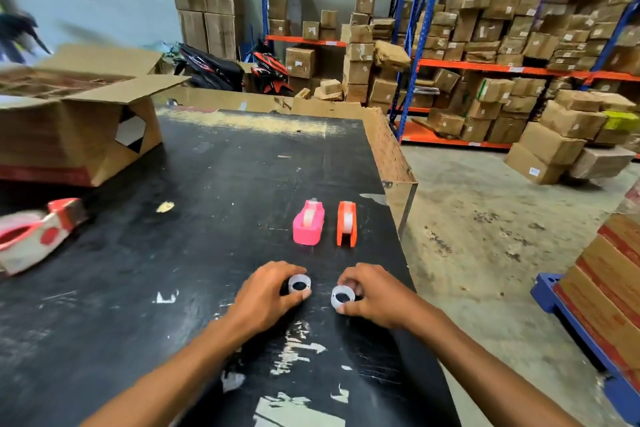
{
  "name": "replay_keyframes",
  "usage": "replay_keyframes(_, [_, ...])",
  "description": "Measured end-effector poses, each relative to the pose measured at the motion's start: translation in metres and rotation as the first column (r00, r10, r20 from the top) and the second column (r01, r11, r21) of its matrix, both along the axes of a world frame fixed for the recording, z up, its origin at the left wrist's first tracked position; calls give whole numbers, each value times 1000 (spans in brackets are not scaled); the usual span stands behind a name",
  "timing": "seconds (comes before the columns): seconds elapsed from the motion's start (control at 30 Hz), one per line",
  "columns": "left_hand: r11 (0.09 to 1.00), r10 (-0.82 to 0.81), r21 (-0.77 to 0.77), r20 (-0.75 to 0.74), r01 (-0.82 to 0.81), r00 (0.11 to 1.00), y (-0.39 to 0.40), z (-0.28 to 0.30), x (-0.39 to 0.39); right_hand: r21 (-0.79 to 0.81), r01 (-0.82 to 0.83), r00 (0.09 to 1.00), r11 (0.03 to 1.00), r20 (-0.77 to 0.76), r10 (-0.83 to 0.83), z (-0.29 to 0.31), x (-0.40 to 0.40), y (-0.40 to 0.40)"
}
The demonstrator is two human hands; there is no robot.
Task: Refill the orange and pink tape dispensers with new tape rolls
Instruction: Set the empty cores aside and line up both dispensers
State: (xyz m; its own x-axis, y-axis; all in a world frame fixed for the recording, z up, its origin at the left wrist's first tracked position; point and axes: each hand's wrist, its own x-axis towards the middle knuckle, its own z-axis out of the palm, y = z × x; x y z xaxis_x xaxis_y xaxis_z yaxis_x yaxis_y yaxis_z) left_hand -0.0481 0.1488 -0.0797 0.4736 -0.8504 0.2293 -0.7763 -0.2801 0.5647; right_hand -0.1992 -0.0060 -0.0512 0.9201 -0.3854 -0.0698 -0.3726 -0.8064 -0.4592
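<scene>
dispensers sit just beyond both hands gripping rolls.

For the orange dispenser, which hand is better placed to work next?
Right. The right hand lies nearer the orange dispenser, roughly in line below it; the left hand sits below the pink dispenser.

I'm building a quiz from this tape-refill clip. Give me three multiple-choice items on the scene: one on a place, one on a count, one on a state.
1. The pink dispenser stands where, relative to the orange dispenser?
A. To its left
B. To its right
C. On top of it

2. How many white rings are being held?
A. One
B. Two
C. Four

3. What state is the cardboard box in?
A. Taped shut
B. Flattened
C. Flaps open

Answers: 1 A, pink sits left of orange. 2 B, the left hand holds one ring and the right hand another. 3 C, its flaps spread outward.
</scene>
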Motion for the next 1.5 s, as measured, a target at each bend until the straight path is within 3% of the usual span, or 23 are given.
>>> replay_keyframes(0.23, [980,198,-11,-5,-198,980,48,19,66,30,-148,988,989,41,147,8,91,20])
replay_keyframes(0.33, [973,232,-22,-9,-232,973,53,24,90,-38,-169,983,985,60,171,14,131,25])
replay_keyframes(0.43, [972,232,-32,-6,-232,973,47,28,118,-307,-149,985,940,38,169,19,170,25])
replay_keyframes(0.5, [977,214,-3,5,-214,977,36,29,133,-391,-129,989,911,18,148,19,189,20])
replay_keyframes(0.97, [994,54,97,-8,-53,999,-1,4,180,-374,-67,997,925,-48,53,6,211,0])
replay_keyframes(1.13, [995,-46,-91,44,50,998,-17,13,162,-332,67,991,941,129,-25,23,183,-11])
replay_keyframes(1.27, [983,-134,-101,161,151,978,-47,19,131,-270,301,934,914,278,-226,28,145,-32])
replay_keyframes(1.43, [980,-195,21,255,197,947,-78,19,104,-216,447,894,868,126,-429,15,105,-46])
replay_keyframes(1.5, [984,-167,-10,287,178,943,-85,15,99,-183,471,882,863,76,-465,13,95,-46])
